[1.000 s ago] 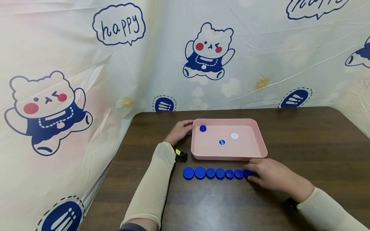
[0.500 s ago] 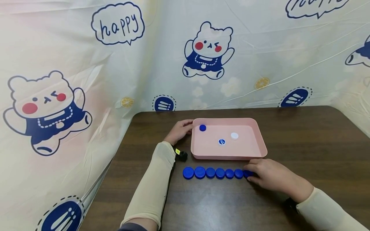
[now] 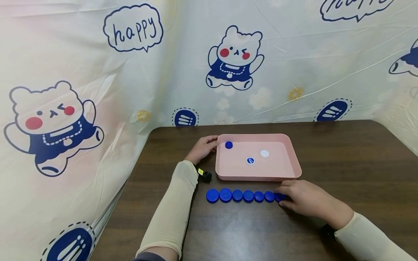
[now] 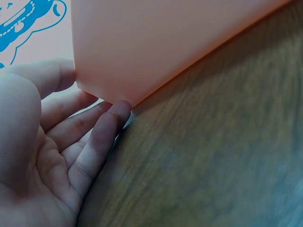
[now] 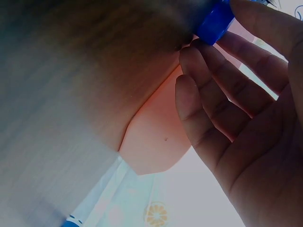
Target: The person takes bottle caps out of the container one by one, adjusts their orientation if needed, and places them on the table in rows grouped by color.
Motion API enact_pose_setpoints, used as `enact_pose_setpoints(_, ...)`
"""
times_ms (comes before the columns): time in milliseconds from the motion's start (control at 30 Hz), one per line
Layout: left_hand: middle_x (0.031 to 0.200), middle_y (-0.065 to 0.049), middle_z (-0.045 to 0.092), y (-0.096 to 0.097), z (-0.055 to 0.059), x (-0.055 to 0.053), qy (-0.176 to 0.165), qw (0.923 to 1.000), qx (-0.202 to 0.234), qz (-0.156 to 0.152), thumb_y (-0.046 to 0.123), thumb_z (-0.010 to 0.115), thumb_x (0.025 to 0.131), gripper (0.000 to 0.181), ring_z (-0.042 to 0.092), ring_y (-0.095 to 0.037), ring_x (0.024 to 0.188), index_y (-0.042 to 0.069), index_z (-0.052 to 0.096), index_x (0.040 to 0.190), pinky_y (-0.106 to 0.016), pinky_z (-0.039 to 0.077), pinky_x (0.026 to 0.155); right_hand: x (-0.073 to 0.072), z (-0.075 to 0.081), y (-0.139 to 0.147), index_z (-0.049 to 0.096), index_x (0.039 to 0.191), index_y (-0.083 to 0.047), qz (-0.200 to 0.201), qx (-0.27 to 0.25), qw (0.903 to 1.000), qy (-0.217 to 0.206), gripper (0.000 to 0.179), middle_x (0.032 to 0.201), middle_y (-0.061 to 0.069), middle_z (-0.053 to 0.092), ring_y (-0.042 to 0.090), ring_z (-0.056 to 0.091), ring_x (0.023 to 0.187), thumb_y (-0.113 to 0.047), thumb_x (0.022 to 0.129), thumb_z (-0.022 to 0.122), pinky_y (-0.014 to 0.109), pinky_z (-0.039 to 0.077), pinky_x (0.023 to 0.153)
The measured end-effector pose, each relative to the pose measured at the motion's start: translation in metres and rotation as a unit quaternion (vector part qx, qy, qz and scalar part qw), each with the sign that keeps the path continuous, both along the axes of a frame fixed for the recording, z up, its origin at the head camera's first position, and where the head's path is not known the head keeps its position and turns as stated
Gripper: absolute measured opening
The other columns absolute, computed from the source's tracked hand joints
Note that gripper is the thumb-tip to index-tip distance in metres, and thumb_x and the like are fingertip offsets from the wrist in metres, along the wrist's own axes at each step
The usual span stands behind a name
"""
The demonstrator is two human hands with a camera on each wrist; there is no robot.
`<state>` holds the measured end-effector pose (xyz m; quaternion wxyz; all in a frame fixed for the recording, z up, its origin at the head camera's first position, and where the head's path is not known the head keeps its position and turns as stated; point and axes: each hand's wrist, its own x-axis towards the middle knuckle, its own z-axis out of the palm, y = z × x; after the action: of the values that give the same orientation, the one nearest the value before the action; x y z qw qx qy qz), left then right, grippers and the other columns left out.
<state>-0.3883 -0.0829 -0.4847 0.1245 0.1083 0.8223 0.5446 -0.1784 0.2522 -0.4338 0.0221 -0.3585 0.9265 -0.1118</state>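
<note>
In the head view, several round blue caps [image 3: 237, 195] lie in a line on the table, larger at the left end and smaller to the right. My right hand [image 3: 308, 198] pinches the blue cap [image 3: 280, 197] at the right end between thumb and fingers; the hand partly hides it. The right wrist view shows that same blue cap [image 5: 215, 22] up close, with the other fingers spread below it. Behind the row stands a shallow pink tray [image 3: 284, 165]. My left hand [image 3: 201, 148] rests its fingertips against the tray's far left corner, also seen in the left wrist view.
Inside the tray lie a dark blue cap [image 3: 229, 145], a white disc [image 3: 264, 154] and a small blue-and-white disc [image 3: 250, 161]. A black wrist device [image 3: 205, 177] sits by the left cuff. Printed cloth [image 3: 183, 72] hangs behind the brown table [image 3: 248, 232].
</note>
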Motion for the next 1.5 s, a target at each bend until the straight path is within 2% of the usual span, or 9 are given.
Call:
enact_pose_setpoints(467, 0.124, 0.002, 0.061, -0.001, -0.002, -0.002, -0.003, 1.0000, 0.000, -0.004, 0.035, 0.061, 0.097, 0.041, 0.063, -0.018, 0.097, 0.020, 0.059, 0.135, -0.034, 0.053, 0.085, -0.001, 0.007, 0.004, 0.072, 0.107, -0.015, -0.008, -0.006, 1.0000, 0.002, 0.028, 0.094, -0.009, 0.063, 0.003, 0.057, 0.076, -0.026, 0.082, 0.079, 0.031, 0.055, 0.069)
enact_pose_setpoints(600, 0.124, 0.002, 0.061, -0.001, 0.000, -0.003, -0.004, 0.9999, -0.003, -0.011, 0.034, 0.060, 0.097, 0.040, 0.063, -0.018, 0.098, 0.019, 0.059, 0.135, -0.034, 0.053, 0.085, -0.004, 0.012, 0.007, 0.072, 0.106, -0.013, -0.009, -0.014, 0.9995, 0.027, 0.028, 0.094, -0.008, 0.064, 0.004, 0.060, 0.077, -0.023, 0.082, 0.079, 0.032, 0.055, 0.070)
enact_pose_setpoints(733, 0.123, 0.001, 0.061, -0.002, 0.001, -0.004, -0.004, 0.9999, -0.003, -0.012, 0.033, 0.060, 0.098, 0.040, 0.063, -0.017, 0.098, 0.019, 0.059, 0.135, -0.034, 0.053, 0.085, -0.008, 0.019, 0.008, 0.072, 0.107, -0.010, -0.007, -0.018, 0.9986, 0.049, 0.029, 0.093, -0.006, 0.066, 0.006, 0.061, 0.076, -0.021, 0.081, 0.080, 0.033, 0.056, 0.069)
enact_pose_setpoints(933, 0.122, 0.001, 0.062, -0.003, 0.001, -0.003, -0.006, 0.9999, -0.002, -0.014, 0.034, 0.060, 0.097, 0.040, 0.063, -0.018, 0.098, 0.019, 0.060, 0.135, -0.034, 0.052, 0.086, -0.013, 0.029, 0.006, 0.073, 0.109, -0.012, -0.012, -0.015, 0.9992, 0.035, 0.029, 0.094, -0.005, 0.067, 0.007, 0.061, 0.076, -0.022, 0.082, 0.079, 0.032, 0.056, 0.071)
enact_pose_setpoints(1100, 0.121, 0.001, 0.062, -0.004, -0.001, 0.000, -0.007, 0.9999, 0.003, -0.009, 0.034, 0.061, 0.097, 0.040, 0.063, -0.018, 0.097, 0.019, 0.060, 0.134, -0.033, 0.053, 0.085, -0.021, 0.039, -0.001, 0.073, 0.108, -0.011, -0.009, -0.003, 0.9988, 0.048, 0.029, 0.092, -0.005, 0.067, 0.005, 0.061, 0.075, -0.022, 0.082, 0.080, 0.030, 0.056, 0.071)
enact_pose_setpoints(1267, 0.122, 0.001, 0.062, -0.005, -0.002, 0.000, -0.001, 0.9999, 0.004, -0.011, 0.035, 0.061, 0.097, 0.042, 0.063, -0.018, 0.097, 0.018, 0.059, 0.135, -0.034, 0.053, 0.085, -0.028, 0.054, -0.009, 0.073, 0.112, -0.011, -0.020, 0.016, 0.9985, 0.049, 0.032, 0.097, 0.000, 0.068, 0.015, 0.067, 0.084, -0.023, 0.083, 0.078, 0.036, 0.057, 0.074)
enact_pose_setpoints(1500, 0.123, 0.001, 0.062, -0.003, -0.001, -0.003, 0.000, 0.9999, 0.005, -0.015, 0.034, 0.061, 0.097, 0.042, 0.064, -0.018, 0.097, 0.018, 0.059, 0.135, -0.033, 0.053, 0.084, -0.042, 0.069, -0.022, 0.073, 0.111, -0.010, 0.000, 0.034, 0.9969, 0.071, 0.031, 0.100, 0.004, 0.069, 0.018, 0.068, 0.085, -0.022, 0.083, 0.078, 0.038, 0.057, 0.075)
